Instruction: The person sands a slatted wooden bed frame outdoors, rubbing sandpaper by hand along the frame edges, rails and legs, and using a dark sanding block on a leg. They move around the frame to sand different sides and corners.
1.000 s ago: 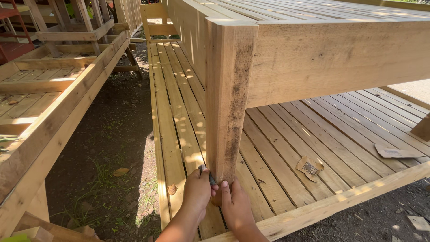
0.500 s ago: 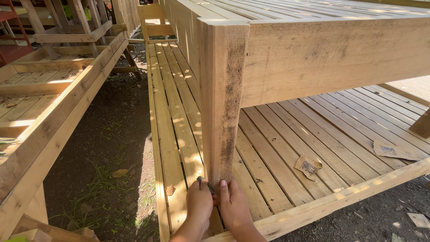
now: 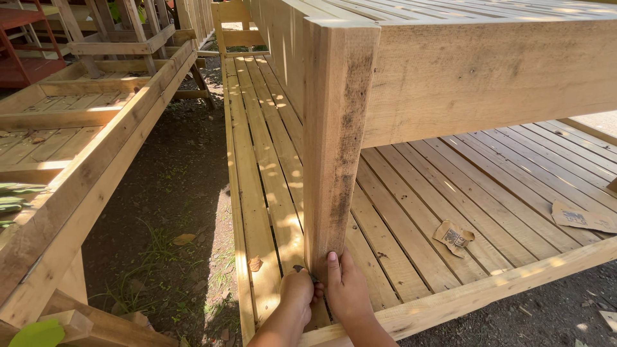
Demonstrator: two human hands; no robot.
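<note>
Setting: outdoor yard, dirt ground (image 3: pixel 173 193), unfinished wooden frames.
Far left: second slatted frame (image 3: pixel 77 141), well apart.
Left hand (image 3: pixel 297 290): curled, pinching a small dark piece (image 3: pixel 301 269), likely sandpaper, against the post (image 3: pixel 337 148) foot.
Right hand (image 3: pixel 346 287): fingers flat on the post base, seemingly steadying.
Slats (image 3: pixel 411 225): crumpled brown paper scrap (image 3: pixel 454 236); flat brown one (image 3: pixel 581 217) far right.

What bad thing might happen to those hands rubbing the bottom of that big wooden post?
Splinters, maybe: both the left hand and right hand press bare against the rough wooden post. Fingers might also get scraped, since the hands are squeezed tight together around a small dark thing, too hidden to identify. The loose paper scrap on the lower slats may blow off.
</note>
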